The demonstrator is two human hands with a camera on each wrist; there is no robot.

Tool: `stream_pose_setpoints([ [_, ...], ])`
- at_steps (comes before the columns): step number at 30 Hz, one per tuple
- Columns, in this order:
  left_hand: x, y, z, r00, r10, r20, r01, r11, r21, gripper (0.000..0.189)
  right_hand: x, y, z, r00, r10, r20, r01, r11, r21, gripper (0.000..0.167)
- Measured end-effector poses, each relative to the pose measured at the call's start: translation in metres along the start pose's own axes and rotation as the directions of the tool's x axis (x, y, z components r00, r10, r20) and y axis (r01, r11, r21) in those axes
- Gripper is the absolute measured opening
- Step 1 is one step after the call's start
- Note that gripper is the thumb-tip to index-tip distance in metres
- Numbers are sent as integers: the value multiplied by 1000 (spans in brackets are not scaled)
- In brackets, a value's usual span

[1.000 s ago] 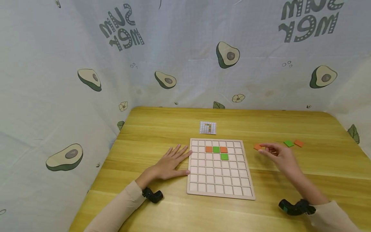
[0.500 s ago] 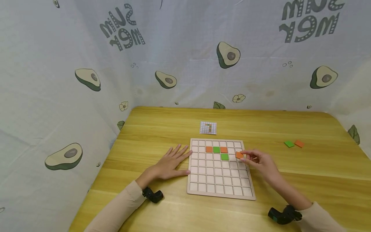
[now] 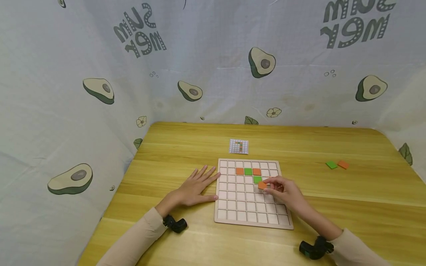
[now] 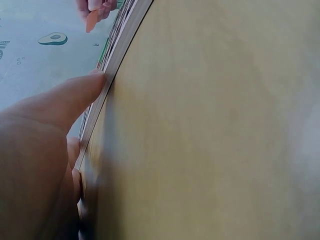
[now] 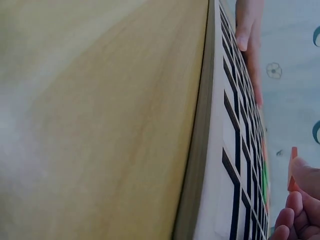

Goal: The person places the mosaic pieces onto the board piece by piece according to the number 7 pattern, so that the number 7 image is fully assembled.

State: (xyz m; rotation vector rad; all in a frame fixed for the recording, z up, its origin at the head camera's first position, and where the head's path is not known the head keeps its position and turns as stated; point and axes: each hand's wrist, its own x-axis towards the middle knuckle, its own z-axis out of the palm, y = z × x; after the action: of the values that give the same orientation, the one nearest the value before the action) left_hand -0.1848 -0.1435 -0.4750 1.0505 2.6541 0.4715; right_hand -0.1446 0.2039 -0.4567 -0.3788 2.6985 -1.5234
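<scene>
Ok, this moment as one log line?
right hand: pinches orange square tile over grid board; left hand: touches board's left edge; placed: two orange tiles, two green tiles; aside: loose green tile, loose orange tile

Left hand [image 3: 194,190] lies pretty flat (fingers [image 3: 210,180] all splayed out) while the right hand [image 3: 285,190] pinches with its thumb [image 5: 309,177].

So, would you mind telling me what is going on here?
A person's right-hand grip pinches an orange tile above a gridded board. The left-hand grip rests on the table, touching the board's left edge. Four tiles, two orange and two green, sit in the board; a loose green tile and loose orange tile lie to its right. A small card lies beyond the board.
</scene>
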Motion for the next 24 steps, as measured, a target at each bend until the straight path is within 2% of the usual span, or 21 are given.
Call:
stream_pose_setpoints([
  [5, -1, -1, 1, 1000, 8, -5, -8, 1000, -8, 81, 3, 0, 5, 999, 19, 34, -19, 1000, 14, 21],
  [8, -1, 0, 0, 1000, 12, -2, -12, 1000, -8, 80, 4, 1, 7, 999, 5, 41, -6, 1000, 11, 20],
  [15, -1, -2, 2, 1000, 15, -4, -15, 1000, -6, 80, 6, 2, 9, 999, 10, 46, -9, 999, -39, 18],
  [24, -1, -3, 3, 1000, -2, 4, 2, 1000, -6, 82, 7, 4, 13, 998, -34, 53, 37, 997, -66, 18],
])
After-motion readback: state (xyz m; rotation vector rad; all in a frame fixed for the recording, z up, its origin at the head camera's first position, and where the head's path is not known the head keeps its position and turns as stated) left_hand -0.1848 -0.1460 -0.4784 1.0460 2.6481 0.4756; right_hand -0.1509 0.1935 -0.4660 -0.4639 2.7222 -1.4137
